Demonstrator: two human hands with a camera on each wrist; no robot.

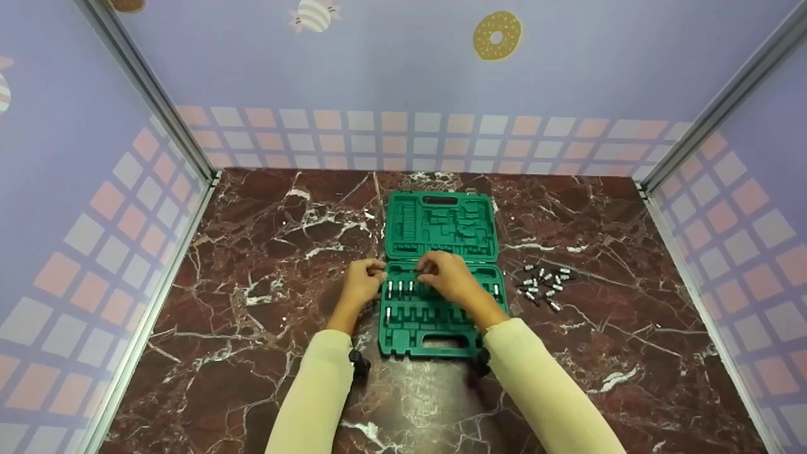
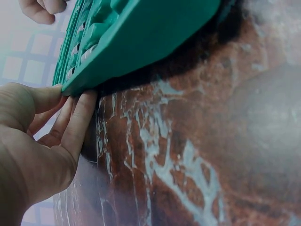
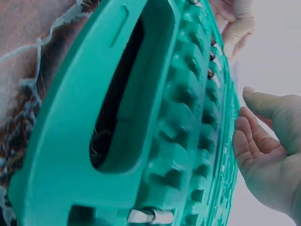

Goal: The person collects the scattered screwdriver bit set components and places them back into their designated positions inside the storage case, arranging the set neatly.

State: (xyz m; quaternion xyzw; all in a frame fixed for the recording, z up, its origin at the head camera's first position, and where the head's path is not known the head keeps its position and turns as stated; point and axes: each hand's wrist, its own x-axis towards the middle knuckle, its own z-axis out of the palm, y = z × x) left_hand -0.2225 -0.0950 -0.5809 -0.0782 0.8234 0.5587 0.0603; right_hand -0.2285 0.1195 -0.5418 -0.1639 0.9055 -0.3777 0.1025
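Observation:
A green plastic tool case (image 1: 403, 343) lies opened flat on the table, its lid (image 1: 441, 255) folded back. Several small silver bit sockets with dark tips stand in its slots, such as one bit socket (image 1: 388, 315) at the lower left and another bit socket (image 3: 150, 216) near the right side. My left hand (image 1: 364, 280) holds the case's left edge, thumb at the rim and fingers along the side below (image 2: 42, 136). Over the upper slots hovers my right hand (image 1: 446, 275), fingers loosely bent, with nothing showing between thumb and fingertips (image 3: 273, 136).
Right of the case lies a loose heap of bit sockets (image 1: 543, 282) on the dark red marbled table (image 1: 271, 353). Patterned panels stand along the back (image 1: 403, 75), the left (image 1: 75, 189) and the right (image 1: 750, 208).

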